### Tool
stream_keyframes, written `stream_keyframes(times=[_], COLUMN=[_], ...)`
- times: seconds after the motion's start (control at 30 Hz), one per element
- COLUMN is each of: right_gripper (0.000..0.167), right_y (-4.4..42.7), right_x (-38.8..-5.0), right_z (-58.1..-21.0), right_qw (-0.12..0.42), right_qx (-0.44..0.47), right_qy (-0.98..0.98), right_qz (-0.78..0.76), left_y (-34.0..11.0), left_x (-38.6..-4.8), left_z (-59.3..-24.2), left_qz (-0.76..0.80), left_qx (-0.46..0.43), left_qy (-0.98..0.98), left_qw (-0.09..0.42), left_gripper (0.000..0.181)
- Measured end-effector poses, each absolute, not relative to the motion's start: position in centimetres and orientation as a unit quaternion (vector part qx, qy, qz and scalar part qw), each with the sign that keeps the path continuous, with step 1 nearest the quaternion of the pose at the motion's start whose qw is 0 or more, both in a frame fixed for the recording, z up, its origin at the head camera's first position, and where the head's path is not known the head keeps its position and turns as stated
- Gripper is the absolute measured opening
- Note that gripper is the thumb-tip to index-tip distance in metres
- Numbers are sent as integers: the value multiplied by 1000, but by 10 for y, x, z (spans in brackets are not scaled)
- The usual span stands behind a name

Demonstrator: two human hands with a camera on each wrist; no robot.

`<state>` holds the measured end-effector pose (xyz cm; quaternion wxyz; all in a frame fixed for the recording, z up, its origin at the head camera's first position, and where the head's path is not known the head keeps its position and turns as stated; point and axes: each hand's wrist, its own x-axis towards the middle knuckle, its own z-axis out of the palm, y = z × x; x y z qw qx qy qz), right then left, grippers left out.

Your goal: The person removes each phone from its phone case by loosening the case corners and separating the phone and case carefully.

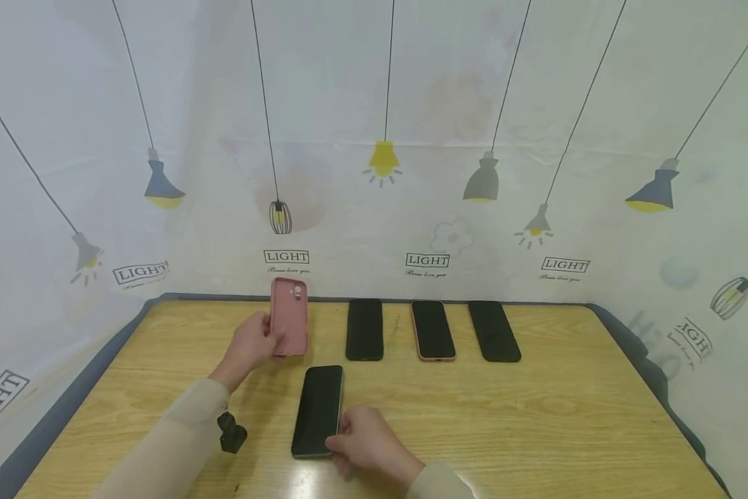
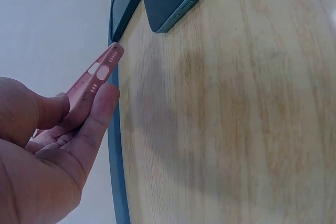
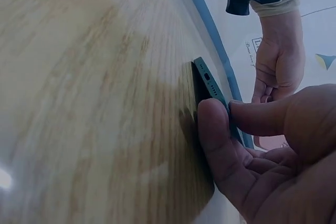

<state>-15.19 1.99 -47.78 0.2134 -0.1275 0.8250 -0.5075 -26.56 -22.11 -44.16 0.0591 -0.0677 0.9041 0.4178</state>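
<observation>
My left hand (image 1: 251, 344) holds a pink phone case (image 1: 291, 319) by its lower left part, raised at the back left with its hollow inside and camera cutout facing me. In the left wrist view, thumb and fingers pinch the case (image 2: 86, 94) near the end with the port openings. Below and right of it, my right hand (image 1: 370, 440) pinches a dark-screened phone (image 1: 319, 409) at its lower right corner. The right wrist view shows the thumb on one face, fingers beneath, and the phone's port end (image 3: 207, 76) tilted off the tabletop.
Along the table's back lie a black phone (image 1: 364, 330), a phone in a pink case (image 1: 434, 331) and another black phone (image 1: 495, 331). A lamp-printed curtain (image 1: 342, 83) hangs behind the wooden table (image 1: 536, 423). A black wrist device (image 1: 231, 433) sits beside my left sleeve.
</observation>
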Motion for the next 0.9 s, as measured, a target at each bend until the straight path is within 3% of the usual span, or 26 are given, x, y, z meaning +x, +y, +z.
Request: stream_keyframes(times=[0.4,0.9], right_gripper=[29,21], right_y=[17,26], right_x=[-153,-159], right_z=[-477,-472], right_qw=[198,165], right_qx=[-120,-147], right_qy=[851,850], right_qz=[-471,-479], left_y=[-223,-221], left_x=[-267,-274], left_z=[-445,-450], left_qz=[422,434], left_qx=[-67,-72], left_qy=[902,896], left_qw=[61,57], left_gripper=[23,23])
